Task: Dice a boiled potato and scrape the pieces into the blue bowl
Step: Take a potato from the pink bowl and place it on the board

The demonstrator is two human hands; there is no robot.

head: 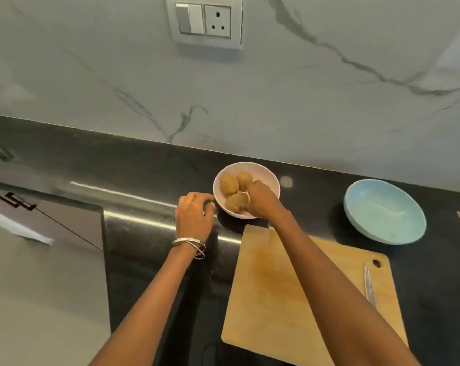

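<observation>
Fingers of the right hand (260, 200) curl round a potato (237, 201) inside the white bowl (268, 178); left hand (194, 215) grips its rim. Blue bowl (385, 211) sits off the cutting board's (289, 291) far right corner, with the knife (369, 283) along its right edge.

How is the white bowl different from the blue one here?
The white bowl holds three potatoes; the blue bowl is empty. The white bowl looks smaller and deeper, the blue bowl wider and shallower. Both hands are at the white bowl; none touches the blue bowl. Both are round, on the dark counter.
</observation>
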